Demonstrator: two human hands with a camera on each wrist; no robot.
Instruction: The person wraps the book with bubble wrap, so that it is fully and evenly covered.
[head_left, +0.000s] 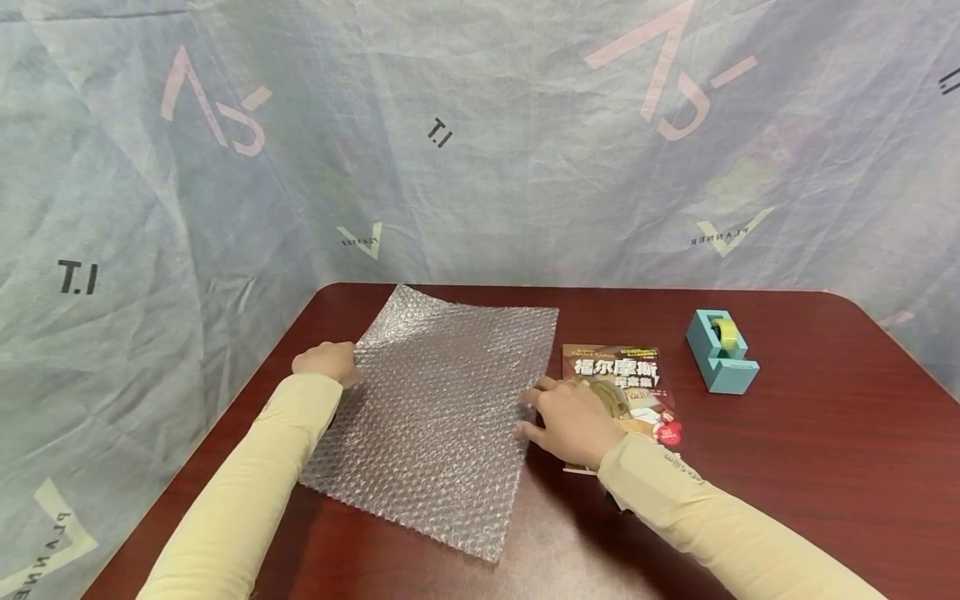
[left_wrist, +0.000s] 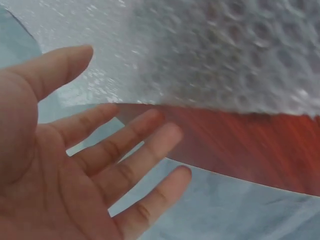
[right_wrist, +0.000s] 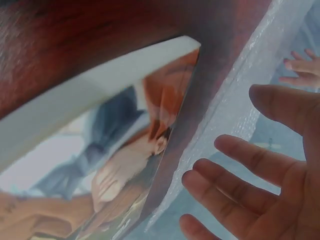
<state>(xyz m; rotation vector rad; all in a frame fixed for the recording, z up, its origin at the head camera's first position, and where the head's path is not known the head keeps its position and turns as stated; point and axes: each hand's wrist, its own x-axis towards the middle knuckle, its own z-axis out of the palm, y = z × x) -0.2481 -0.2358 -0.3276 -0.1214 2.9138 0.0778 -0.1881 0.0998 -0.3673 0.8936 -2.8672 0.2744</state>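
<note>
A sheet of clear bubble wrap [head_left: 435, 400] lies flat on the dark red table, slightly askew. My left hand [head_left: 327, 362] is at its left edge; in the left wrist view the fingers of that hand [left_wrist: 110, 150] are spread, with the thumb apart and nothing gripped. Close to the sheet's right edge is my right hand [head_left: 573, 419], above a book [head_left: 615, 367] with a colourful cover and Chinese lettering. The right wrist view shows this hand [right_wrist: 255, 185] with its fingers extended and holding nothing. Hand and sleeve hide the lower part of the book.
A light blue tape dispenser [head_left: 720, 354] with a yellow roll of tape [head_left: 725, 332] stands to the right of the book. Grey printed cloth [head_left: 480, 167] hangs behind and left of the table [head_left: 810, 467].
</note>
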